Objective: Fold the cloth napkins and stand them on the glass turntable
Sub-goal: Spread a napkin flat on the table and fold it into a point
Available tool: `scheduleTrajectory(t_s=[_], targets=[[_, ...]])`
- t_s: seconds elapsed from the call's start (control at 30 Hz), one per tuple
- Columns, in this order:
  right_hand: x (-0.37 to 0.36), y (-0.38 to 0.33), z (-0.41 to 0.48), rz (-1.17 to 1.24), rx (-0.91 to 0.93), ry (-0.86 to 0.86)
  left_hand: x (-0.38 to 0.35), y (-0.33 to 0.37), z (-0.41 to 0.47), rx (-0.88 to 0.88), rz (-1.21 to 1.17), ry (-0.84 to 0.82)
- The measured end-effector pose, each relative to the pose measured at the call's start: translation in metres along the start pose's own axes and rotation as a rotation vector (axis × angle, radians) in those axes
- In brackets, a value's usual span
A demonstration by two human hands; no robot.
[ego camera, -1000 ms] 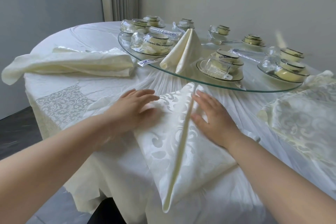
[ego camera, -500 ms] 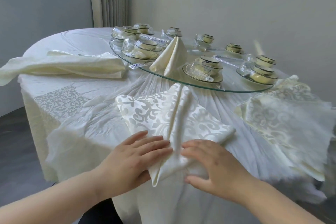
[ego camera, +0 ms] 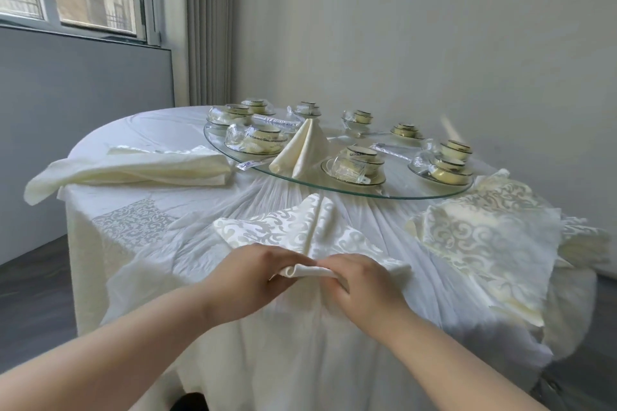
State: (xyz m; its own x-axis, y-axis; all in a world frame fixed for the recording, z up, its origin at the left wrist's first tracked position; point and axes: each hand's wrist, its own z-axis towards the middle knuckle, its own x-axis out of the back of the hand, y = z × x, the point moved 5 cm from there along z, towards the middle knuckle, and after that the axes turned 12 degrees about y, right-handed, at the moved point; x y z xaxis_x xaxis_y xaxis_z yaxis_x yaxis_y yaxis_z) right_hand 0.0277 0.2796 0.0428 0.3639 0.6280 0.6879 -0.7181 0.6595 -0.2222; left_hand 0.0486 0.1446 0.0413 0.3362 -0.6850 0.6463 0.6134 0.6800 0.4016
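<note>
Left hand (ego camera: 253, 272), right hand (ego camera: 359, 280): flat before, now curled gripping napkin (ego camera: 293, 230) tip, turning it toward turntable (ego camera: 397, 188); base fold begun.

The cream napkin (ego camera: 277, 230) at six o'clock on the white tablecloth (ego camera: 140, 130) bears a pale scroll pattern, as does the pile (ego camera: 484, 237) at three o'clock; the cups (ego camera: 449, 165) are cream, dark-rimmed

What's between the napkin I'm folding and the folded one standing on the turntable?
Head view: between the gripped napkin and the standing napkin, only pleated tablecloth and the near rim of the glass turntable.
</note>
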Motion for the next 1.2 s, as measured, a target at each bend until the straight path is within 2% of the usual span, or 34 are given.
scheduleTrajectory(t_s=[0.1, 0.23, 0.33, 0.47, 0.67, 0.8, 0.9, 1.2], targets=[[0.022, -0.009, 0.01, 0.091, -0.105, -0.043, 0.025, 0.021, 0.019, 0.069, -0.012, -0.004], [0.067, -0.029, 0.029, 0.188, -0.197, 0.019, 0.066, 0.051, 0.044, 0.179, -0.07, 0.023], [0.105, -0.051, 0.045, 0.277, -0.206, 0.069, 0.098, 0.081, 0.062, 0.193, -0.165, 0.038], [0.154, -0.08, 0.066, 0.361, -0.187, 0.105, 0.141, 0.117, 0.083, 0.199, -0.285, -0.021], [0.192, -0.103, 0.084, 0.582, -0.242, 0.06, 0.172, 0.141, 0.108, 0.224, -0.461, -0.107], [0.174, -0.082, 0.093, 0.682, -0.346, -0.023, 0.156, 0.125, 0.119, 0.337, -0.527, -0.174], [0.135, -0.049, 0.091, 0.698, -0.464, -0.12, 0.12, 0.085, 0.122, 0.465, -0.542, -0.264], [0.001, 0.064, 0.084, 0.451, -0.722, -0.319, -0.01, -0.054, 0.129, 0.816, -0.587, -0.384]])
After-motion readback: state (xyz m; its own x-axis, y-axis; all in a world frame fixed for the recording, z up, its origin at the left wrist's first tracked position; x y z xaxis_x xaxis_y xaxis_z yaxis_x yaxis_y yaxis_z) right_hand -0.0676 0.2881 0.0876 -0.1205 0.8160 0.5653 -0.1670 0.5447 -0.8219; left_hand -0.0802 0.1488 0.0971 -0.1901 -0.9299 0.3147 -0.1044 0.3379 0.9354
